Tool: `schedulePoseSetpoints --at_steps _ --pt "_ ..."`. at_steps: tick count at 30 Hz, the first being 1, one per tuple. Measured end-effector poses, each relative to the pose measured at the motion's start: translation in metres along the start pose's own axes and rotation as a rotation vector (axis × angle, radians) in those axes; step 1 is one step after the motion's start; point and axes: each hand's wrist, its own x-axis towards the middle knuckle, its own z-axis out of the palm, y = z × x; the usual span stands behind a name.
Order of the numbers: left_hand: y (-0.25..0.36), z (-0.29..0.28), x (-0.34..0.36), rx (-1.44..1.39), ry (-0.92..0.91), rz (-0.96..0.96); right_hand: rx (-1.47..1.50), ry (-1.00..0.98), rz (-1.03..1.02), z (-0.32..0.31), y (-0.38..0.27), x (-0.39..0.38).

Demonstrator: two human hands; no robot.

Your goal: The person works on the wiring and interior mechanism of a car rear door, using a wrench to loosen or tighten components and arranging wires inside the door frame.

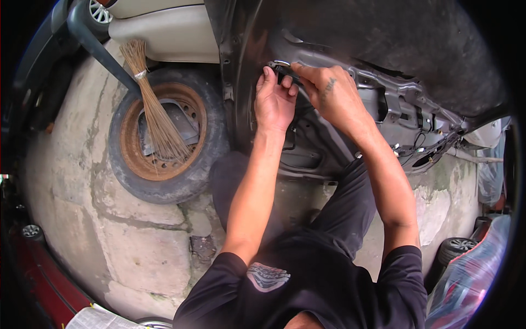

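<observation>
A dark bare car door [307, 160] fills the upper right, its metal frame, cut-outs and wiring exposed. Near its upper left part, both my hands meet at a small black piece with a silver edge [282, 64], largely covered by fingers. My left hand [275, 107] is palm up, with the thumb on one side of that piece and the fingers curled on the other. From the right, my right hand [333, 94] reaches over it, back of the hand up. Its index finger and thumb close on the piece's right end; the fingertips are partly hidden.
Left of the door, a tyre on a rusty rim [131, 178] lies on the cracked concrete floor [137, 241]. A stick broom [156, 112] rests across it. A beige panel [170, 35] stands behind. Wires with white connectors [421, 149] hang at the door's right. A plastic-covered object [471, 274] sits lower right.
</observation>
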Motion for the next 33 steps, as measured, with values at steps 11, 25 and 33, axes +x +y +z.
schedulePoseSetpoints --at_steps 11,25,33 --pt "-0.009 0.008 0.000 -0.017 0.105 0.068 -0.593 -0.131 -0.205 -0.014 -0.044 0.025" --pt "-0.010 0.006 -0.002 -0.092 0.098 0.022 -0.690 -0.193 -0.445 -0.024 -0.013 0.040" --pt "0.001 0.000 -0.002 -0.096 0.054 -0.024 -0.507 -0.056 -0.102 0.007 -0.024 0.004"
